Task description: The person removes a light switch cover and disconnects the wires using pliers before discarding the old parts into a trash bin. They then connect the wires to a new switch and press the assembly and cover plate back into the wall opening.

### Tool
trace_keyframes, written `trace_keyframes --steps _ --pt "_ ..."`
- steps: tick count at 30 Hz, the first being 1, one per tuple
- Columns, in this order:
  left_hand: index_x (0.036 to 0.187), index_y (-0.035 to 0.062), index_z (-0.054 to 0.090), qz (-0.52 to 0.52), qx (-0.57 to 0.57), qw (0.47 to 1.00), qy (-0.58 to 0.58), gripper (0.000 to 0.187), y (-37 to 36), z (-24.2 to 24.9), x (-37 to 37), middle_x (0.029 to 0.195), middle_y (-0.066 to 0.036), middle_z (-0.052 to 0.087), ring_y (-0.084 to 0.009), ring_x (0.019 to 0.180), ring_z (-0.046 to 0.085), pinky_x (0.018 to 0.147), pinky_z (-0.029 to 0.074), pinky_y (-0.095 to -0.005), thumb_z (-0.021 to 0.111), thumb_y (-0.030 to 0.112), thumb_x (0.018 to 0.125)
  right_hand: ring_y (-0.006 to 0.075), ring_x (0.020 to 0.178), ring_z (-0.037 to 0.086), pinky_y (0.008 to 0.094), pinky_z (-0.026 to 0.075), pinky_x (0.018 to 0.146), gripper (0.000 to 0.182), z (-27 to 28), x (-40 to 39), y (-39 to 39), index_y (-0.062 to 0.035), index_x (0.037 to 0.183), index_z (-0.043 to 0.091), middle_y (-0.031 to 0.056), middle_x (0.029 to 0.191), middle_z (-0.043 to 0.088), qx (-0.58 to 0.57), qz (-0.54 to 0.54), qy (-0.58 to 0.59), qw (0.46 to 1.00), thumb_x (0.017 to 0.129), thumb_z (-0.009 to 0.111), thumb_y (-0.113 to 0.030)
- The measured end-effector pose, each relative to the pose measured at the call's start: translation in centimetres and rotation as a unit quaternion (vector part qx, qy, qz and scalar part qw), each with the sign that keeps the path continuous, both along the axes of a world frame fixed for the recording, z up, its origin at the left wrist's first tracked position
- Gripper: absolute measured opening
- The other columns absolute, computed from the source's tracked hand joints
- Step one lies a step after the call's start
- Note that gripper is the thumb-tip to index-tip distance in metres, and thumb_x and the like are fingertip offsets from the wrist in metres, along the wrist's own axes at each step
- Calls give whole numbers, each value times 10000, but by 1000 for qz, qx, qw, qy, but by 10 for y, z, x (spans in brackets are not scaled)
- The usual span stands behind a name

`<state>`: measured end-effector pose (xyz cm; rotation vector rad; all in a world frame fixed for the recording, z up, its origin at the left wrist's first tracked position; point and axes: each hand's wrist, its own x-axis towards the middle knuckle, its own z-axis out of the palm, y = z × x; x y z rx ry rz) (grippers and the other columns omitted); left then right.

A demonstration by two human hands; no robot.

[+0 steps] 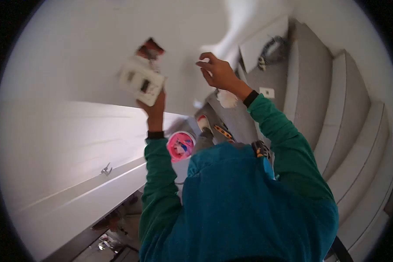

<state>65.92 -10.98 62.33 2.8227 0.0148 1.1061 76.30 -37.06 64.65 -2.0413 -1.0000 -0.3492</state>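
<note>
My left hand (pixel 157 109) grips a white wall switch plate (pixel 137 83) from below. The plate has two dark rectangular openings or modules and looks blurred. Just behind its upper edge, a red box opening (pixel 150 49) shows in the pale wall; the plate covers part of it. To the right, my right hand (pixel 222 75) is raised before the wall, thumb and fingertips brought close in a pinch. Whatever may be between those fingertips is too small to make out.
Grey carpeted stairs (pixel 308 74) curve down the right side. Below the hands are a pink bucket (pixel 180 146) with loose items and a yellow spirit level (pixel 223 132). Another white plate (pixel 267 92) and a coiled dark item (pixel 273 50) lie on steps. A door handle (pixel 106 169) is at left.
</note>
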Motion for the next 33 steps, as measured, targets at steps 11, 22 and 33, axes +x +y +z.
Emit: trace_keyframes --steps 11,22,33 --pt "1077 -10 623 127 -427 626 640 360 14 -161 -359 743 -93 656 -196 625 614 600 479 -322 618 285 871 374 889 628 438 505 764 219 -247 -189 -296 -47 963 682 183 954 661 -254 -293 343 855 844 574 -195" --pt "1108 -27 620 204 -325 728 568 362 -8 -140 -340 1040 -200 662 -308 976 638 817 498 -394 600 251 877 378 834 622 460 494 780 212 -293 -274 -280 -48 833 656 183 834 648 -229 -162 500 819 834 559 -236" --pt "1108 48 638 110 -451 793 395 344 16 -201 -294 1057 -184 666 -331 942 652 815 513 -382 634 282 857 319 948 630 396 495 823 269 -312 -145 -142 -13 1042 652 162 997 662 -363 -13 311 878 843 611 -188"
